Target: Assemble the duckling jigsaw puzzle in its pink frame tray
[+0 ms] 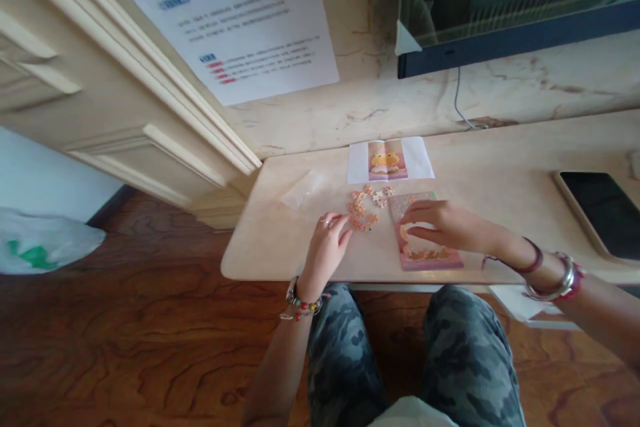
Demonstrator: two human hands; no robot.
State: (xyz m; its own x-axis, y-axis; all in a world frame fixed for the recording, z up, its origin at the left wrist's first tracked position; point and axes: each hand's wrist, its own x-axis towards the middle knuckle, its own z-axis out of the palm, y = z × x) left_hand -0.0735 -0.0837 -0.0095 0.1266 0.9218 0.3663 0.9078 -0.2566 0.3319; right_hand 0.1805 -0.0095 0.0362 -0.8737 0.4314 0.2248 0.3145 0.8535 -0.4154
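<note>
Reaching over puzzle board, right hand, fingers loosely bent; left hand, fingers bunched, at loose puzzle pieces on tabletop, left of board; cannot tell whether either grasps a piece.

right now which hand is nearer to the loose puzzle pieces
Left. The left hand has its fingertips at the edge of the loose puzzle pieces; the right hand is off to their right, over the puzzle board.
</note>
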